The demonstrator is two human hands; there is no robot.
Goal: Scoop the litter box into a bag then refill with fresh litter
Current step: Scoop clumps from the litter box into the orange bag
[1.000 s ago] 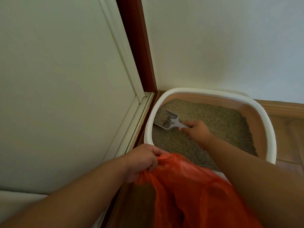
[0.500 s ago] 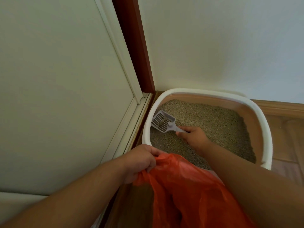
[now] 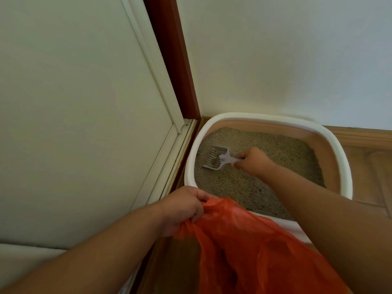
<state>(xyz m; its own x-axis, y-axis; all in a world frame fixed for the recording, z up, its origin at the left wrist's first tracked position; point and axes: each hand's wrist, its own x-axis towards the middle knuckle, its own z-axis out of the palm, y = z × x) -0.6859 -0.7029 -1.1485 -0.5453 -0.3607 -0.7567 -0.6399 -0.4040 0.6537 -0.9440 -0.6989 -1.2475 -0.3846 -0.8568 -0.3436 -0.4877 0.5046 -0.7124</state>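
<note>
The litter box, with a white rim and pinkish inner walls, sits in the room corner and holds grey-beige litter. My right hand grips the handle of a pale grey slotted scoop. The scoop is held over the litter near the box's left wall, with a small dark clump in its blade. My left hand grips the top edge of an orange plastic bag. The bag hangs open in front of the box's near rim and covers part of it.
A white door panel and its frame rise on the left, with a red-brown post in the corner. A white wall stands behind the box. Wooden floor and a skirting board lie to the right.
My right hand has tilted and lifted the scoop slightly, keeping it near the box's left wall, with a clump now in the blade. My left hand still holds the bag in the same place.
</note>
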